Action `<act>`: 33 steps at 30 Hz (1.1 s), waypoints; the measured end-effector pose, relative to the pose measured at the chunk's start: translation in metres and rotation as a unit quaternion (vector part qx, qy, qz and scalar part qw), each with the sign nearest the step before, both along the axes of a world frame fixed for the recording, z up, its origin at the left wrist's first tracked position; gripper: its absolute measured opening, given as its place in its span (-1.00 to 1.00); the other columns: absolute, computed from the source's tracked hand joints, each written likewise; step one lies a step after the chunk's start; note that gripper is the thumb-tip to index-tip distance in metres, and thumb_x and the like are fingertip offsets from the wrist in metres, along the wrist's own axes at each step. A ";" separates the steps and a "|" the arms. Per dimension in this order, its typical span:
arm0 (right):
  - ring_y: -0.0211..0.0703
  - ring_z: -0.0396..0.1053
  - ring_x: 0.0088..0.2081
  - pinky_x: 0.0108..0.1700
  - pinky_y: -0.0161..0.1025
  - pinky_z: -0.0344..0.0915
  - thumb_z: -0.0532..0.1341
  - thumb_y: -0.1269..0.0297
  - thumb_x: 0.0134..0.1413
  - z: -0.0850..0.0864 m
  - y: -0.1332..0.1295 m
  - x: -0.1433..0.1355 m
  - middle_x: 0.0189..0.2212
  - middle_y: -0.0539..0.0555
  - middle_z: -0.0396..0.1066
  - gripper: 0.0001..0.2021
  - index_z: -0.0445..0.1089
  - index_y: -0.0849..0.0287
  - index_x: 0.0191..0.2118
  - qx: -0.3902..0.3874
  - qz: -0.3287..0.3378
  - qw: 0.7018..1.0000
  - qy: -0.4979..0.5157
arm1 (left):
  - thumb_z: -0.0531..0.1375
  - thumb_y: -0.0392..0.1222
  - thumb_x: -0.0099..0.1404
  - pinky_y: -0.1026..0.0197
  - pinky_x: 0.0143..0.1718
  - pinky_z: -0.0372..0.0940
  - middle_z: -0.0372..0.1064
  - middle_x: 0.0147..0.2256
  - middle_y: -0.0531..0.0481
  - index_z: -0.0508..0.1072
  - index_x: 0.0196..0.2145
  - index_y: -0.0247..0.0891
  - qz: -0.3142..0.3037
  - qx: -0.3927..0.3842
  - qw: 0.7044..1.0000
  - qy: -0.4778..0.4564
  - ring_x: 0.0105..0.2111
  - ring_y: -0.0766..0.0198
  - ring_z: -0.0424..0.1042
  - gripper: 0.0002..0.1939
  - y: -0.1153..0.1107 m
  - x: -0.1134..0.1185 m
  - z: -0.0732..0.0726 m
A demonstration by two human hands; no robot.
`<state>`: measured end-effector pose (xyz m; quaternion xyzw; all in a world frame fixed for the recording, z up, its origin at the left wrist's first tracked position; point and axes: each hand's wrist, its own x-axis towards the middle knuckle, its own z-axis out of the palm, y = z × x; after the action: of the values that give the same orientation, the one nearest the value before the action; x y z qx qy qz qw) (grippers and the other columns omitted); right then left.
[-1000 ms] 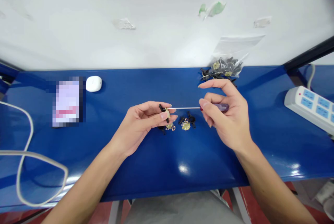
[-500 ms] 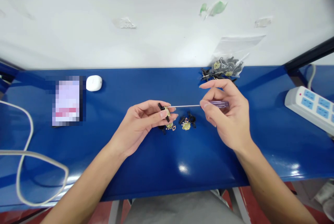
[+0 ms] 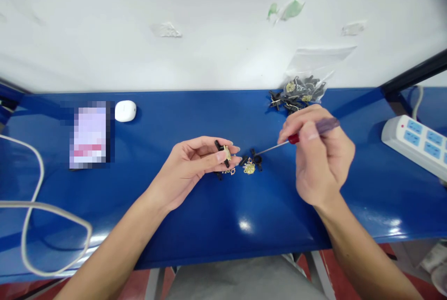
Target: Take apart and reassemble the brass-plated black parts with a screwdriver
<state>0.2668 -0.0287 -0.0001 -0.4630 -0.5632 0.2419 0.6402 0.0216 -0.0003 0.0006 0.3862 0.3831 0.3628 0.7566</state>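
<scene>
Between the thumb and fingers of my left hand [image 3: 190,167] is a small black part with a brass-coloured plate [image 3: 227,153]. My right hand [image 3: 319,155] grips a screwdriver [image 3: 294,139] with a purple handle and red collar. Its thin shaft slants down to the left, and the tip is over or at a small black piece [image 3: 258,158] on the table; contact cannot be told. Beside that piece lies a brass-coloured disc [image 3: 249,168]. More small black and brass bits [image 3: 233,171] lie below my left fingertips, partly hidden by them.
A clear bag [image 3: 309,86] of black and brass parts leans on the wall at the back right, with loose black parts [image 3: 275,99] beside it. A power strip [image 3: 419,144] is at the right. On the left are a blurred phone [image 3: 91,134], a white case [image 3: 125,111] and a cable [image 3: 42,204].
The screwdriver has left the part in my left hand and now points down at the loose pieces. My right hand has moved right and turned. The held part has tilted slightly.
</scene>
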 end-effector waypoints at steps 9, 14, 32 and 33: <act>-0.11 0.38 -0.26 -0.32 -0.12 0.37 0.42 0.40 0.45 -0.001 -0.005 -0.008 -0.23 0.07 0.41 -0.84 0.62 0.02 0.05 0.069 0.080 0.964 -0.243 | 0.64 -0.24 0.35 0.23 -0.06 0.68 0.82 -0.18 -0.12 0.84 -0.07 -0.25 -0.014 -0.005 1.000 0.000 -0.18 0.13 0.81 -0.78 0.000 0.002 -0.002; -0.15 0.39 -0.25 -0.29 -0.15 0.41 0.43 0.40 0.48 -0.007 -0.003 -0.010 -0.24 0.04 0.41 -0.86 0.63 0.04 0.03 0.060 0.099 0.960 -0.254 | 0.64 -0.25 0.34 0.26 -0.09 0.66 0.82 -0.17 -0.12 0.84 -0.06 -0.25 -0.022 -0.001 1.000 0.006 -0.19 0.18 0.79 -0.77 -0.001 0.003 -0.002; -0.22 0.42 -0.28 -0.26 -0.21 0.43 0.40 0.55 0.45 -0.010 -0.003 -0.011 -0.22 0.03 0.42 -0.86 0.62 0.16 -0.04 0.030 0.121 0.954 -0.272 | 0.65 -0.23 0.34 0.24 -0.08 0.67 0.82 -0.17 -0.13 0.77 -0.06 -0.28 -0.037 -0.011 0.999 0.012 -0.18 0.15 0.81 -0.73 -0.001 0.003 -0.005; -0.22 0.43 -0.27 -0.25 -0.21 0.43 0.39 0.55 0.44 -0.010 -0.003 -0.011 -0.21 0.03 0.42 -0.85 0.61 0.16 -0.04 0.025 0.124 0.954 -0.272 | 0.66 -0.23 0.33 0.25 -0.08 0.67 0.82 -0.17 -0.13 0.77 -0.06 -0.28 -0.035 -0.010 0.999 0.012 -0.17 0.15 0.81 -0.73 -0.001 0.004 -0.005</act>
<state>0.2557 -0.0320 -0.0105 -0.4220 -0.7747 0.1702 0.4391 0.0253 -0.0015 -0.0046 0.3959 0.3821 0.3280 0.7679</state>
